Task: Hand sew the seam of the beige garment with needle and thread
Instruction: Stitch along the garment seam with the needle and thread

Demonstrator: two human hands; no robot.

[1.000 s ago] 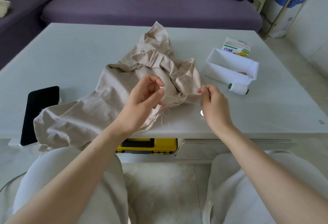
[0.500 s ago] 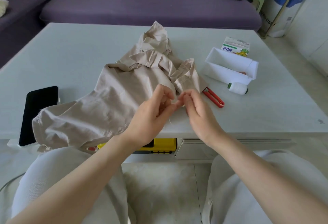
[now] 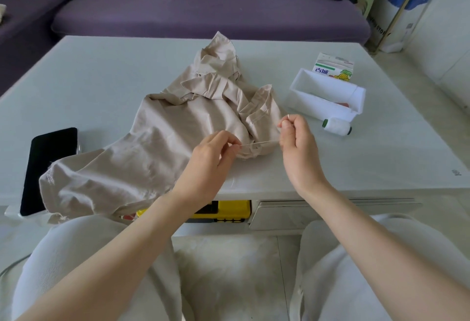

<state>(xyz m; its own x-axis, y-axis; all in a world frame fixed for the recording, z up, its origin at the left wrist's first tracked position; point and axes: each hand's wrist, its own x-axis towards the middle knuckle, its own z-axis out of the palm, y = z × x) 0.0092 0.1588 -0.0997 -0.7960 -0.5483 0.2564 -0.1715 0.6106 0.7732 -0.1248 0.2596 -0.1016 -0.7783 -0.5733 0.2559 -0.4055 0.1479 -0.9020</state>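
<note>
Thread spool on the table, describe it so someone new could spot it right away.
On the pale table before the purple sofa, find the open white box at the right. The spool lies on its side just in front of it: the only small white cylinder with green ends.

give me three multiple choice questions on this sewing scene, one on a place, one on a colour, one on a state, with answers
1. The phone lies: A left of the garment; B right of it; C on top of it.
2. The sofa is: A red; B purple; C green.
3. The thread between the left hand and the right hand, which pinches the needle: A is balled up; B hangs slack; C runs straight.
Answers: 1 A, it lies by the garment's left edge. 2 B, its seat and cushions are purple. 3 C, it makes a straight line from hand to hand.
</note>
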